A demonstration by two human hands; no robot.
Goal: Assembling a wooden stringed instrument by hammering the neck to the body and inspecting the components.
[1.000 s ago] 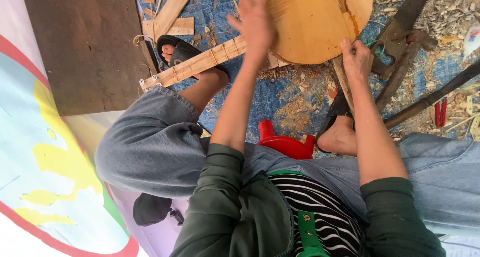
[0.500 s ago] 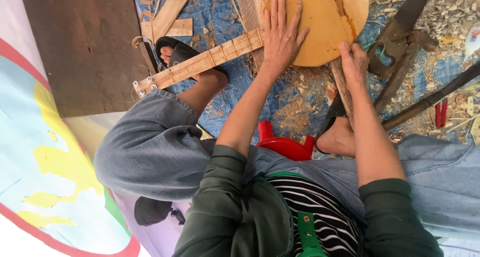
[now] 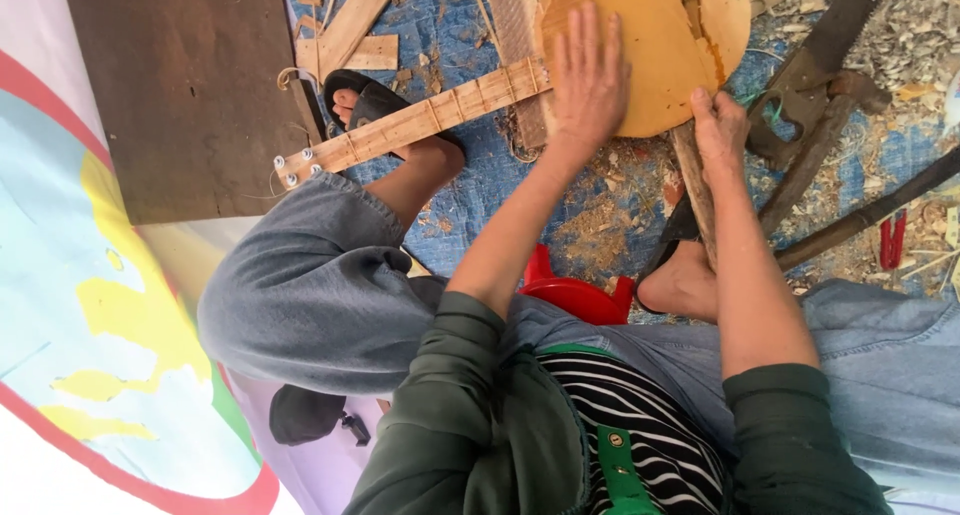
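Two hands at work on an unfinished wooden stringed instrument on the floor.

The left hand (image 3: 590, 80) lies flat and spread wide, fingers together, on the round pale wooden body (image 3: 650, 45) of the instrument, just where the neck (image 3: 420, 120) joins it. The neck runs left across the person's shin to a headstock with small metal tuning pegs (image 3: 292, 167), near a dark wooden board (image 3: 180, 85). The right hand (image 3: 720, 130) is closed around a wooden stick (image 3: 697, 200) at the body's lower edge; it may be a tool handle, though its working end is hidden. The instrument rests over a blue tarp (image 3: 470, 195) strewn with wood shavings, between the person's sandalled feet. A red plastic stool (image 3: 575, 295) shows under the legs, and dark metal tools (image 3: 820, 125) lie to the right.
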